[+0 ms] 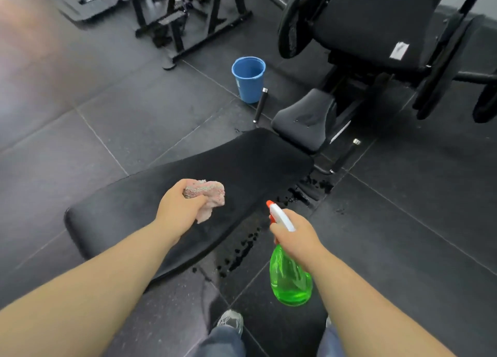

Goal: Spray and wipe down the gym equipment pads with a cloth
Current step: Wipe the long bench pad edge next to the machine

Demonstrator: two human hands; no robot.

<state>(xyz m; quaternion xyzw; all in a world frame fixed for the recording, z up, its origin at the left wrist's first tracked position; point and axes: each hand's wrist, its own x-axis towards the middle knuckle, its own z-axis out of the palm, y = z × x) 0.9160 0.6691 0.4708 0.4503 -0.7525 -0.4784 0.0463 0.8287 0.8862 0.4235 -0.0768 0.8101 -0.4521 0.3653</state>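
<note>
Holding both tools over the work, as I read it from the head view.

- Left hand (178,204): fingers curled tight round a bunched pink cloth (207,195), wadded into a ball, not spread flat. It sits over the middle of the long pad (242,163); I cannot tell whether the cloth touches the surface or hangs just above it.
- Right hand (295,238): fingers wrapped round the neck of the green spray bottle (289,273), held off the near right edge of the pad, over the floor. The orange nozzle tips up and to the far left, toward the pad. Whether a finger is on the trigger I cannot make out.
- Bottle roughly a third full of liquid.
- Dark wet spots (242,252) on the floor along the pad's right edge, probably overspray or runoff.
- Seat pad (306,120) at the far end shows a few droplets.
- Blue bucket (248,78) stands on the floor, far of the pad, well apart from both hands.

Judgement: cloth-hand poised to wipe where spray lands, and the bottle kept clear so its stroke is unobstructed.
</note>
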